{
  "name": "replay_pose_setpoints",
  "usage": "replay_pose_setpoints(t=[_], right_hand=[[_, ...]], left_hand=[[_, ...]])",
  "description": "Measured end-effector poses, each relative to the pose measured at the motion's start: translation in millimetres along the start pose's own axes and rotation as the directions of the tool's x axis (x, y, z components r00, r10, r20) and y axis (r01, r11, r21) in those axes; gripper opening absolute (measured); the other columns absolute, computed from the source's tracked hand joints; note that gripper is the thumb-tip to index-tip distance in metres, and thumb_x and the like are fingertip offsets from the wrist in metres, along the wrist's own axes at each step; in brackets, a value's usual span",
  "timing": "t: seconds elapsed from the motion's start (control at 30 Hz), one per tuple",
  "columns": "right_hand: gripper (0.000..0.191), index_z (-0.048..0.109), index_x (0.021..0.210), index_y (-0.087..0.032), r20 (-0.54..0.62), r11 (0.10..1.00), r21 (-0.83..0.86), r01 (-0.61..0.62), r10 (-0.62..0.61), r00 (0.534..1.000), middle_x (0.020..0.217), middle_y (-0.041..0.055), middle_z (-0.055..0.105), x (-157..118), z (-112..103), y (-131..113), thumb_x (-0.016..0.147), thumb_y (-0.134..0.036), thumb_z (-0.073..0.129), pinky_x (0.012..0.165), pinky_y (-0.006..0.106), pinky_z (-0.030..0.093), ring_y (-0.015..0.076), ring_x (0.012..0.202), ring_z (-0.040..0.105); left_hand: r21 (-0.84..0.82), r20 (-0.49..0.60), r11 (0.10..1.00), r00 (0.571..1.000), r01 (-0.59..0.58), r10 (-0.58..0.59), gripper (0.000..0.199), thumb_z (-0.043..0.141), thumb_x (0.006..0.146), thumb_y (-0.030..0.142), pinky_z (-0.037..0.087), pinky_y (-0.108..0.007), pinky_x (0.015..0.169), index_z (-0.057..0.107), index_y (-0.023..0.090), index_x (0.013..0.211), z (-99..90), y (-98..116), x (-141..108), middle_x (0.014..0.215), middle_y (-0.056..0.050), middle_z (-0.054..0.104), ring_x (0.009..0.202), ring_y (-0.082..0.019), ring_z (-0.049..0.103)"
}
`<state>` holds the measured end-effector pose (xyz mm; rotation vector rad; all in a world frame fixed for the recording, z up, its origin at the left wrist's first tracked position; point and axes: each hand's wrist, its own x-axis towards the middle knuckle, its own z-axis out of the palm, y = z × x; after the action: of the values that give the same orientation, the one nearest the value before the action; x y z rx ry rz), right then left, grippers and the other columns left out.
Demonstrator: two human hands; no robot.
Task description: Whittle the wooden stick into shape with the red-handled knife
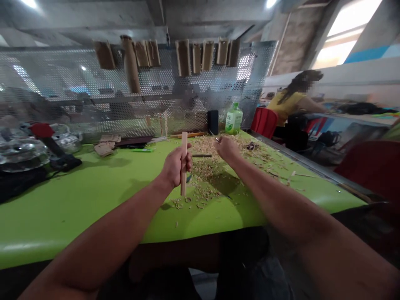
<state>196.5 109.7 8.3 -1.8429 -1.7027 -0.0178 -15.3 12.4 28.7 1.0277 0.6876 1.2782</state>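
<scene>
My left hand point(173, 165) is closed around a flat, pale wooden strip point(184, 141), held upright over the table. Both ends of the strip stick out beyond the fingers. To its right, my right hand point(228, 148) is closed on a slim carving knife point(213, 135), whose thin tip points up and to the left, apart from the wood. The handle is mostly hidden in the fingers. Beneath and between the hands, pale wood shavings point(204, 170) are scattered. A thin dark tool point(201, 156) lies among them.
The table has a bright green cover point(103, 200). A green bottle point(234, 118) and a black box point(213, 121) stand at the back. Glass pots point(21, 152) are on the left. Behind rises a perforated metal screen point(168, 91). A person in yellow point(286, 104) sits at the right.
</scene>
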Motion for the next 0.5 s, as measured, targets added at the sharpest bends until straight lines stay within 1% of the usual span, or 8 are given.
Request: replay_pose_setpoints(t=[0.07,0.17,0.23,0.27,0.33,0.4,0.5], right_hand=[[0.034,0.074,0.107,-0.018,0.011,0.997,0.051,0.059,-0.060,0.998,0.096,0.0112,0.075,-6,2,-7,0.093,-0.036,0.049,0.075,0.027,0.045,0.0226,0.086,0.067],[0.035,0.075,0.108,-0.018,0.052,0.989,0.116,0.088,-0.095,0.994,0.091,0.0090,0.075,-9,3,-5,0.091,-0.035,0.050,0.070,0.026,0.043,0.0204,0.078,0.065],[0.036,0.075,0.108,-0.016,0.059,0.984,0.154,0.092,-0.102,0.993,0.089,0.0091,0.074,-8,4,0,0.090,-0.035,0.051,0.068,0.025,0.042,0.0200,0.076,0.064],[0.036,0.075,0.108,-0.015,0.056,0.979,0.176,0.099,-0.110,0.992,0.089,0.0091,0.074,-7,5,2,0.090,-0.035,0.051,0.068,0.025,0.042,0.0198,0.076,0.063],[0.036,0.074,0.108,-0.014,0.042,0.966,0.225,0.125,-0.138,0.990,0.088,0.0083,0.074,-5,7,5,0.089,-0.033,0.051,0.068,0.025,0.042,0.0195,0.078,0.063],[0.034,0.074,0.106,-0.015,0.022,0.952,0.264,0.158,-0.170,0.985,0.086,0.0066,0.073,-4,9,5,0.087,-0.032,0.051,0.069,0.026,0.042,0.0194,0.078,0.063],[0.028,0.072,0.093,-0.016,-0.003,0.916,0.329,0.228,-0.240,0.971,0.081,0.0043,0.070,-8,8,-1,0.086,-0.035,0.053,0.069,0.026,0.041,0.0186,0.075,0.061]], left_hand=[[-0.040,-0.041,0.998,0.998,-0.045,0.044,0.018,0.047,0.096,0.027,0.043,-0.020,0.047,0.055,0.017,0.108,-1.8,4,3,0.064,0.005,0.052,0.048,-0.009,0.051],[-0.067,-0.043,0.992,0.994,-0.104,0.101,0.014,0.052,0.095,0.022,0.051,-0.023,0.060,0.056,0.018,0.108,0.0,6,3,0.068,0.004,0.058,0.057,-0.009,0.058],[-0.081,-0.027,0.992,0.995,-0.098,0.096,0.011,0.054,0.095,0.023,0.053,-0.026,0.067,0.056,0.018,0.105,-0.2,5,3,0.073,0.002,0.062,0.065,-0.011,0.062],[-0.081,-0.021,0.993,0.996,-0.087,0.085,0.010,0.054,0.096,0.024,0.053,-0.026,0.068,0.056,0.017,0.103,-1.1,4,4,0.074,0.001,0.063,0.067,-0.011,0.063],[-0.066,-0.015,0.995,0.997,-0.076,0.075,0.013,0.051,0.098,0.028,0.052,-0.024,0.062,0.057,0.017,0.097,-4.0,3,6,0.074,0.000,0.063,0.064,-0.010,0.061],[-0.049,0.019,0.996,0.997,-0.068,0.069,0.022,0.049,0.099,0.036,0.045,-0.020,0.051,0.056,0.017,0.090,-6.9,3,7,0.071,0.001,0.059,0.053,-0.008,0.053],[-0.023,0.142,0.999,0.990,-0.024,0.027,0.031,0.052,0.097,0.047,0.034,-0.017,0.041,0.056,0.017,0.088,-9.8,5,6,0.065,0.005,0.048,0.045,-0.005,0.039]])
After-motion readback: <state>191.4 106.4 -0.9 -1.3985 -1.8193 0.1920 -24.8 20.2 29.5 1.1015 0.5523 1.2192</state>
